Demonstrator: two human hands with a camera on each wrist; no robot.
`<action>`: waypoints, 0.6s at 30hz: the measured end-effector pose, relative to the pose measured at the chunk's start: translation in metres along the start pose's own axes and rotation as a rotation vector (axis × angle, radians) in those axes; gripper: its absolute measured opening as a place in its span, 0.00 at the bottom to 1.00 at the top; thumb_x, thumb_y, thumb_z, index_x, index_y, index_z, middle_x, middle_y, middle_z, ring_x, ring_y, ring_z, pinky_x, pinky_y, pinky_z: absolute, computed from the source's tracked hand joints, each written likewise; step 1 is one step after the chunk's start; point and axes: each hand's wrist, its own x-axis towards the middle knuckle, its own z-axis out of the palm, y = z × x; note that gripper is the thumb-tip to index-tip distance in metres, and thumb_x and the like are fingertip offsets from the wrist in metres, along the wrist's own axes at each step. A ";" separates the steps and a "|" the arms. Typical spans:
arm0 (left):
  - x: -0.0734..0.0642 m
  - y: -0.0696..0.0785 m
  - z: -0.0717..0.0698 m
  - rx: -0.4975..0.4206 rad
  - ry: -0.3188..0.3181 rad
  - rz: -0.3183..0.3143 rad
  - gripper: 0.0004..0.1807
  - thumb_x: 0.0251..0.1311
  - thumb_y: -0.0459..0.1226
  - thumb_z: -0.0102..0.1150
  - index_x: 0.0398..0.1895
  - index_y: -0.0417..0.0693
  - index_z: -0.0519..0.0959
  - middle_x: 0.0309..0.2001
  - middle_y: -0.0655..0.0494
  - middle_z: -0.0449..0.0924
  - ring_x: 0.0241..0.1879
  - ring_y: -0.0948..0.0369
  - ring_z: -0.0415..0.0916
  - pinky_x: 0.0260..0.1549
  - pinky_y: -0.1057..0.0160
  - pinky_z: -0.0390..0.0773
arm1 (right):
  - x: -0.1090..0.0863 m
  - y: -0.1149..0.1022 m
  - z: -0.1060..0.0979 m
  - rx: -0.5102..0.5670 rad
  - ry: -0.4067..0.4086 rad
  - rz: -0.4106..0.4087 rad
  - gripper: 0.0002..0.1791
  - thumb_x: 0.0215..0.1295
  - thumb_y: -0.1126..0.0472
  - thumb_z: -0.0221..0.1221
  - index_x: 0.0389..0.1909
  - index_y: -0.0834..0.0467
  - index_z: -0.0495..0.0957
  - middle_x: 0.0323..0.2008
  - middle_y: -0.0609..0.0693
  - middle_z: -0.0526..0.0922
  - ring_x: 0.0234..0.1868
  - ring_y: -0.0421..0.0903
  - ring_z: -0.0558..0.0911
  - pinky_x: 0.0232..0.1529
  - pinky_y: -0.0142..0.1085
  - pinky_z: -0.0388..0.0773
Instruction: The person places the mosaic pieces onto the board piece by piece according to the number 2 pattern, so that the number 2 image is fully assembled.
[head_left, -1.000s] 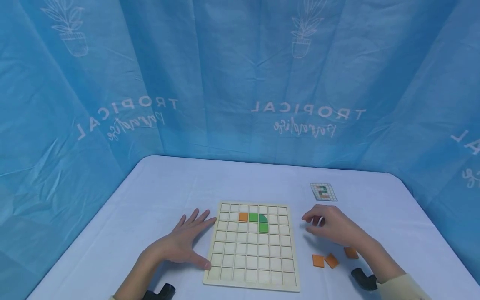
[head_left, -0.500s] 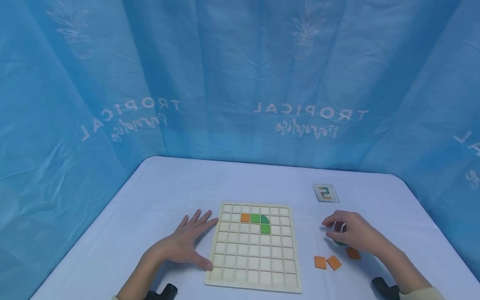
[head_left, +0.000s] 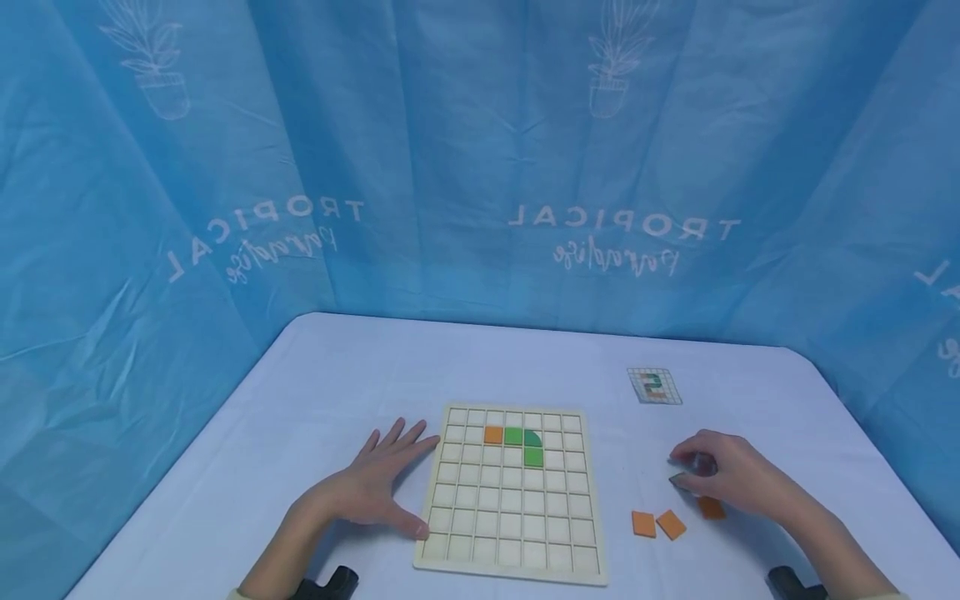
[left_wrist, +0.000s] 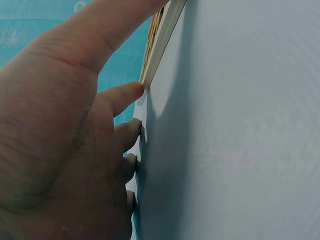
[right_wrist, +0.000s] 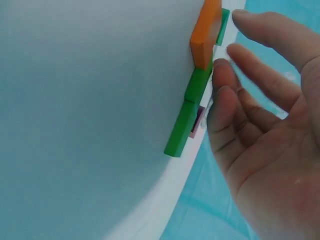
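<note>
My left hand (head_left: pixel 372 486) lies spread at the left side of the pale grid board (head_left: pixel 465 572), its thumb and index fingertip at the board's edge. On the board sit an orange square tile (head_left: pixel 493 435), two light green square tiles (head_left: pixel 513 436) and a dark green quarter-round tile (head_left: pixel 532 437). To the right of the board, my right hand (head_left: pixel 731 475) hovers low over loose tiles, fingers loosely bent with a gap between thumb and index finger. A sliver of green tile (head_left: pixel 676 479) shows at its thumb tip. The right wrist view shows green tiles (right_wrist: pixel 181 129) beside the fingers.
Two orange tiles (head_left: pixel 643 524) lie in front of the right hand, with another orange tile (head_left: pixel 711 507) partly under it. A small pattern card (head_left: pixel 654 386) with a grid and figure lies behind. A blue curtain (head_left: pixel 450 167) hangs beyond the white table (head_left: pixel 360 350).
My right hand has moved right and slightly down, away from the board to above the loose tiles. The left hand stays at the board's edge; the whole view shifts slightly.
</note>
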 end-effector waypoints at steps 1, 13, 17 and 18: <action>0.000 0.000 0.000 0.001 -0.001 0.002 0.66 0.27 0.74 0.66 0.76 0.63 0.53 0.76 0.56 0.41 0.74 0.50 0.28 0.67 0.42 0.29 | 0.000 0.000 -0.001 -0.003 -0.001 0.014 0.22 0.47 0.53 0.73 0.45 0.55 0.82 0.32 0.44 0.78 0.32 0.44 0.73 0.29 0.35 0.76; -0.003 0.003 -0.002 -0.008 -0.006 0.009 0.67 0.27 0.75 0.65 0.76 0.62 0.54 0.76 0.54 0.41 0.74 0.48 0.28 0.67 0.40 0.30 | -0.003 0.001 -0.001 -0.021 -0.018 0.075 0.24 0.43 0.44 0.75 0.38 0.54 0.82 0.29 0.45 0.77 0.31 0.45 0.72 0.30 0.37 0.74; -0.002 0.002 -0.001 0.000 -0.003 0.006 0.67 0.27 0.74 0.66 0.76 0.62 0.54 0.76 0.55 0.41 0.74 0.49 0.28 0.67 0.41 0.30 | -0.003 -0.001 0.001 -0.011 -0.030 0.077 0.24 0.41 0.47 0.76 0.37 0.54 0.82 0.29 0.45 0.77 0.31 0.45 0.72 0.29 0.37 0.74; -0.003 0.002 -0.001 -0.001 -0.004 0.006 0.67 0.27 0.74 0.66 0.76 0.61 0.54 0.76 0.55 0.41 0.74 0.49 0.28 0.67 0.41 0.30 | -0.003 -0.001 0.002 -0.006 -0.036 0.075 0.22 0.42 0.48 0.76 0.37 0.54 0.82 0.29 0.45 0.77 0.31 0.45 0.72 0.29 0.36 0.74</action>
